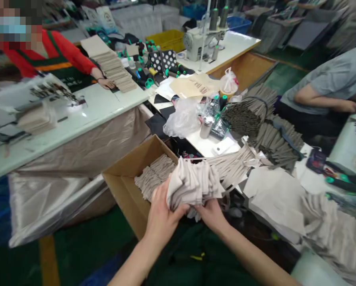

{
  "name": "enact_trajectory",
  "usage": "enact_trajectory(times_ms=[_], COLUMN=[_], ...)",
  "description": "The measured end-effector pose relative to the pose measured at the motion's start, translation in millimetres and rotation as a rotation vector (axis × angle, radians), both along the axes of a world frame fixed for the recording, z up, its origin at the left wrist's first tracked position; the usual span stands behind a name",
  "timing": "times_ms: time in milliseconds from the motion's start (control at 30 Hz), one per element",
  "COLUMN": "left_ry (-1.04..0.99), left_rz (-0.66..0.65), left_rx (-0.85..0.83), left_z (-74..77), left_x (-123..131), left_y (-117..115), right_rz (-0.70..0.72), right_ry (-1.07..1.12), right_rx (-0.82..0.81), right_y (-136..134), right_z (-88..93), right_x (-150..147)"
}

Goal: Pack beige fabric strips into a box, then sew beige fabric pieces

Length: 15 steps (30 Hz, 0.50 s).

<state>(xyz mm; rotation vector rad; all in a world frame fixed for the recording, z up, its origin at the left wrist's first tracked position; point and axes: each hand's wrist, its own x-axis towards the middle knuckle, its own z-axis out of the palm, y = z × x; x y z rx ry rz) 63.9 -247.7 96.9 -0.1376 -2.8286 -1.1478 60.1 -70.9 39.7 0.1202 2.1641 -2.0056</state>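
The hands (pixel 162 219) hide the underside of a fabric bundle (pixel 192 186).

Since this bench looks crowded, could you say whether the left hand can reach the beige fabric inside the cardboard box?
Probably yes: the left hand is beside the open box, the beige fabric just past its rim. Only the bundle it holds is in the way.
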Motion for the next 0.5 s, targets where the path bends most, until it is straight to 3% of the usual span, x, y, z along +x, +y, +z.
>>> enact_trajectory(times_ms=[100, 233, 367, 500], left_ry=[-0.182, -0.606, -1.012, -1.212], left_rz=[0.091, 0.009, -0.059, -0.134], left_rx=[-0.079, -0.254, -0.366, -0.383], left_z=[-28.3, -82.6, -164.5, -257.9], left_x=[-28.4, -82.3, -119.0, -120.6], left_y=[-65.0, -119.4, -133.3, -127.2], right_rz=[0.038, -0.144, -0.306, -0.364], right_ry=[-0.216, -0.616, -1.102, -1.356], right_rx=[-0.168, -0.385, -0.406, -0.396], right_y=[-82.4, -163.3, -205.1, -222.2], right_z=[-28.0, -92.2, -150.9, -193.6], right_x=[-25.1, -28.9, -21.5, -15.3])
